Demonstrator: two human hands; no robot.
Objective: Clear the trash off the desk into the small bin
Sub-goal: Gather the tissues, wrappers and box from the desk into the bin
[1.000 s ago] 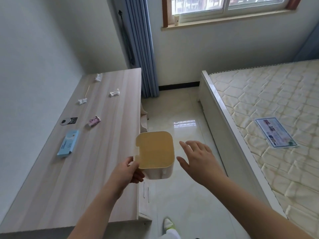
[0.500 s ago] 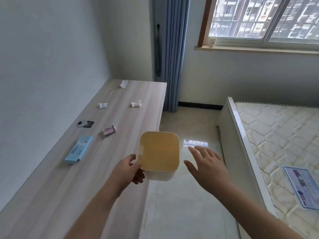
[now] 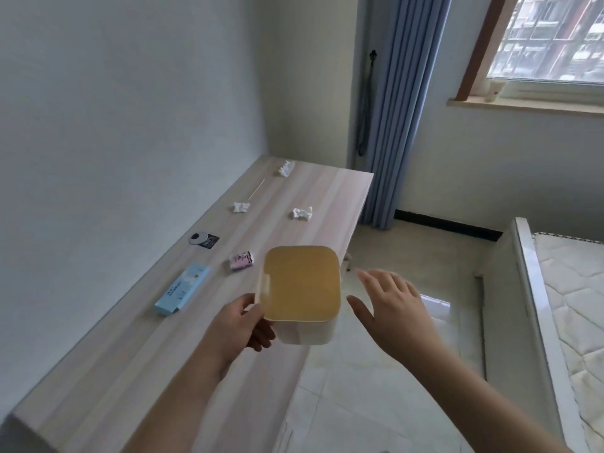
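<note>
My left hand (image 3: 240, 325) grips the left wall of a small cream bin (image 3: 302, 286), held in the air over the desk's right edge; its yellowish inside holds nothing. My right hand (image 3: 390, 310) hovers open just right of the bin, not touching it. On the wooden desk (image 3: 183, 348) lie a light blue box (image 3: 182, 288), a pink wrapper (image 3: 242, 260), three crumpled white tissues (image 3: 301, 213) (image 3: 241, 207) (image 3: 286, 168), a thin stick (image 3: 256, 189) and a black-and-silver packet (image 3: 204, 239).
The desk runs along the left wall. A blue curtain (image 3: 389, 125) hangs past its far end below a window. A bed with a bare mattress (image 3: 575, 289) stands at the right, with tiled floor (image 3: 376, 371) between it and the desk.
The view has tilted up and swung left, nearer the desk. The bin in my left hand has moved left over the desk's edge. My right hand stays open beside it.
</note>
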